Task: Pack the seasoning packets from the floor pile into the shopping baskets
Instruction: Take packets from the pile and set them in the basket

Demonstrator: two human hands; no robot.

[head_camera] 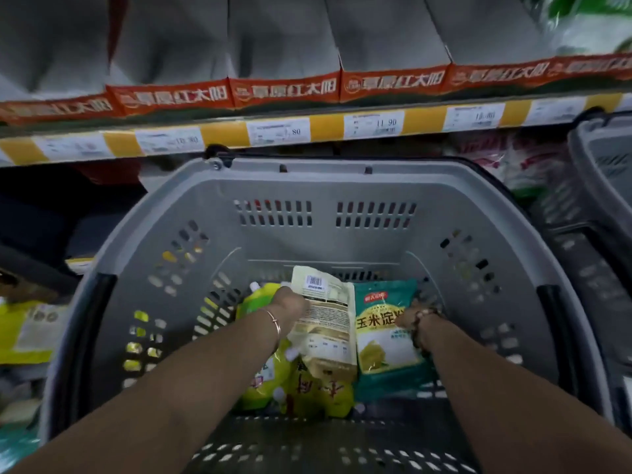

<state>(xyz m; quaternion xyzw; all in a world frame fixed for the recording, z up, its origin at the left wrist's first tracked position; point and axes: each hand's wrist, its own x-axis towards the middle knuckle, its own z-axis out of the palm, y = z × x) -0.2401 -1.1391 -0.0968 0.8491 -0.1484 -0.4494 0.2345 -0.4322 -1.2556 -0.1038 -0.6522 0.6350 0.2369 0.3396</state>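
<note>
A grey shopping basket point(280, 186) fills the middle of the view, and both my arms reach down into it. My left hand point(290, 302) grips the left edge of a beige packet point(326, 330) lying back side up, barcode showing. My right hand point(415, 318) holds the right edge of a teal starch packet point(383, 340) beside it. Under and left of the beige packet lie yellow-green spout pouches point(260, 384). The fingers of both hands are mostly hidden behind the packets.
A second grey basket point(602, 172) stands at the right edge. Behind the baskets runs a shelf with yellow price strips point(325, 130) and red display boxes point(284, 90). More packets point(24, 333) lie on the floor at the left.
</note>
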